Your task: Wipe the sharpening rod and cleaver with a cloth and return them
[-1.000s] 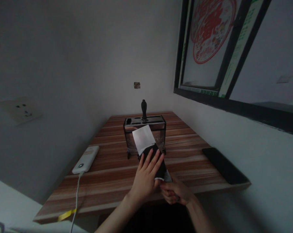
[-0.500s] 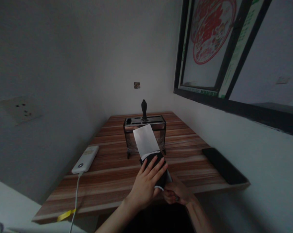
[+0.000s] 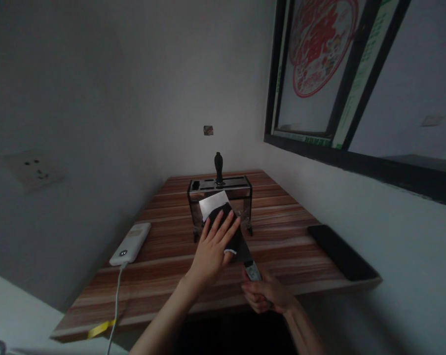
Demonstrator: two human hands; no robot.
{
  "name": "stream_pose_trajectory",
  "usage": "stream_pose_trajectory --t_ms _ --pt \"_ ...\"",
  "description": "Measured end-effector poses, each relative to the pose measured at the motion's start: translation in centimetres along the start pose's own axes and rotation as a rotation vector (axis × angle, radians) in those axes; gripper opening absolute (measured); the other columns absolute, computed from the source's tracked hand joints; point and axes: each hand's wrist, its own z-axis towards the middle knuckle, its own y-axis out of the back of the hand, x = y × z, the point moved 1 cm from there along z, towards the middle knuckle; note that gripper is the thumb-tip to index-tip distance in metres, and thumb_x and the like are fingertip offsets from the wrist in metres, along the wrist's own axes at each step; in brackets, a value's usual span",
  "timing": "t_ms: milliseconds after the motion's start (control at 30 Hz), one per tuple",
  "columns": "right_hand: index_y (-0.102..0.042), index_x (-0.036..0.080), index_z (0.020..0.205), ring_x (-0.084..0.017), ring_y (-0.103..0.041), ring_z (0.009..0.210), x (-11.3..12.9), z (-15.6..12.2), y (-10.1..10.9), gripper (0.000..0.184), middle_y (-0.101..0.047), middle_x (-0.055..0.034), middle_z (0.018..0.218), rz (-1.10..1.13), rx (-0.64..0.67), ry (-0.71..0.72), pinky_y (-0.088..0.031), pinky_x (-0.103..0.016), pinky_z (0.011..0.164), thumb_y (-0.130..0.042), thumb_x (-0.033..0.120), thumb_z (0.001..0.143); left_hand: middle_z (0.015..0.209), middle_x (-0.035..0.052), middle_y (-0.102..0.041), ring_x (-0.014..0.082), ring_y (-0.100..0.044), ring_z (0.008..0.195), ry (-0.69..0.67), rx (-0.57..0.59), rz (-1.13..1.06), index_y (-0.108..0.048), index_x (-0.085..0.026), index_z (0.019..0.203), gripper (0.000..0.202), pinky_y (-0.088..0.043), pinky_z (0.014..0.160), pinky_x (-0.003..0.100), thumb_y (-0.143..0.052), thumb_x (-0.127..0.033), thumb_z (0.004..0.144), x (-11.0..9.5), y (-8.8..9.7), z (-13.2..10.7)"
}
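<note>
A kitchen cleaver (image 3: pixel 213 201) is held tilted over the table, its wide bright blade pointing away from me. My right hand (image 3: pixel 268 292) is closed around its grey handle near the table's front edge. My left hand (image 3: pixel 211 242) lies across the blade with its fingers spread, pressing a black cloth (image 3: pixel 235 242) with a white edge against the metal. Bare blade shows beyond the cloth and also between cloth and handle. Behind the blade stands a metal-topped knife rack (image 3: pixel 233 182) with one black-handled tool (image 3: pixel 218 166) upright in it.
On the left of the wood-grain table (image 3: pixel 164 276) lies a white power bank (image 3: pixel 131 243) with a cable (image 3: pixel 117 301) hanging over the front edge. A black phone (image 3: pixel 343 251) rests at the right edge. Walls close in on both sides.
My left hand and the cloth have slid up the blade, away from me, covering more of the far end. The lower blade and handle are now exposed. My right hand has stayed nearly in place.
</note>
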Motion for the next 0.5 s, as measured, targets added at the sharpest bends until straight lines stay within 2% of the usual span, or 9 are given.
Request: stream_pose_trajectory --t_ms 300,500 --pt "-0.034 0.024 0.077 -0.002 -0.019 0.03 0.0 -0.1 -0.1 0.037 -0.034 0.0154 0.04 -0.018 0.04 0.017 -0.016 -0.014 0.033 -0.068 0.035 0.072 0.154 0.0002 -0.012 0.0218 -0.003 0.142 0.082 -0.086 -0.042 -0.016 -0.022 0.147 0.069 -0.003 0.114 0.045 -0.041 -0.014 0.083 2.8 1.3 2.9" --pt "-0.034 0.024 0.077 -0.002 -0.019 0.031 -0.2 0.0 0.2 0.036 -0.032 0.0157 0.04 -0.039 0.068 0.008 -0.016 -0.014 0.033 -0.068 0.036 0.073 0.153 0.0007 -0.018 0.0194 -0.009 0.142 0.139 -0.153 -0.117 -0.021 -0.022 0.146 0.063 -0.003 0.115 0.043 -0.038 -0.013 0.085 3.7 2.7 4.4"
